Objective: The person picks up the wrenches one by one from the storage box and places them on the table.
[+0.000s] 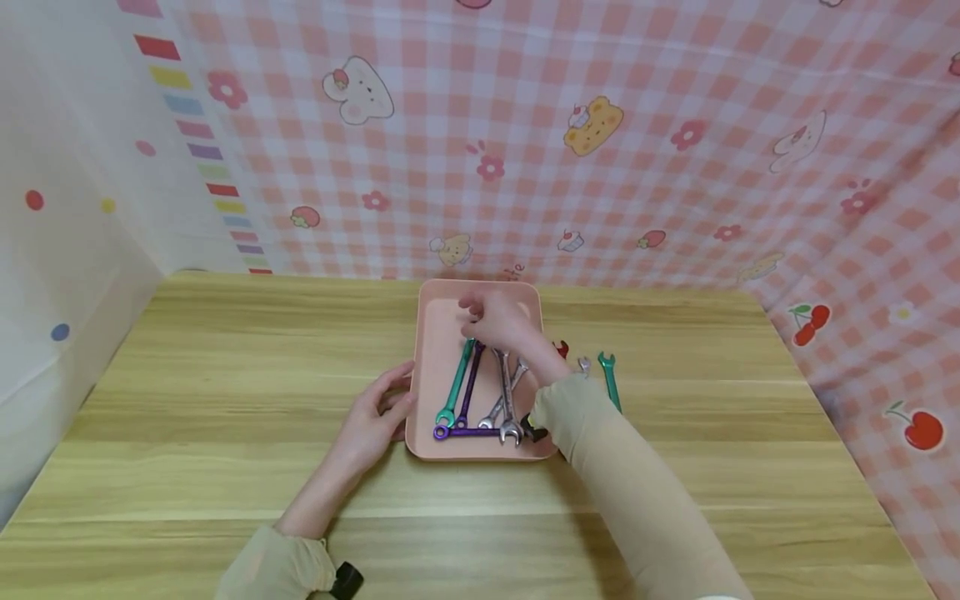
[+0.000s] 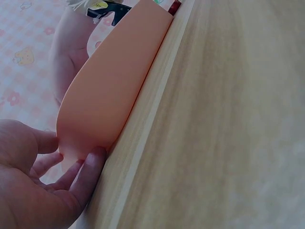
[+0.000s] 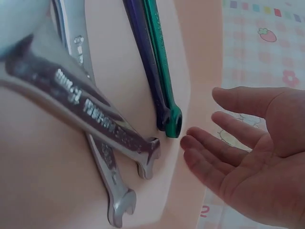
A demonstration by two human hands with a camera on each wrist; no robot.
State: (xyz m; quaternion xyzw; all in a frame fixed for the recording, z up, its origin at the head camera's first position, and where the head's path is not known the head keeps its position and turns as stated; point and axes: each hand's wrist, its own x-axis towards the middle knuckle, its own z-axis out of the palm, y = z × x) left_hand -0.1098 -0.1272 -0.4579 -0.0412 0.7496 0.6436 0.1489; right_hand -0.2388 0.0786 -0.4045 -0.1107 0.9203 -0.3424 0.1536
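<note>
A beige fabric sleeve (image 1: 637,475) leads to the empty, loosely spread right hand (image 1: 497,319) above metal wrenches (image 1: 506,392) in a rectangular pink tray (image 1: 432,350); the relaxed left hand (image 1: 378,412) merely touches its left edge, probably steadying it.

The upper frame is filled by pink-and-white checked cloth (image 1: 525,196), printed with flowers (image 1: 491,167), strawberries (image 1: 305,217) and animal faces. At far left, white fabric (image 1: 67,258) is scattered with coloured dots (image 1: 34,200); at far right, cherries (image 1: 924,431) are printed. Below, a pale wood-grained tabletop (image 1: 225,400) is spread, evenly lit.
</note>
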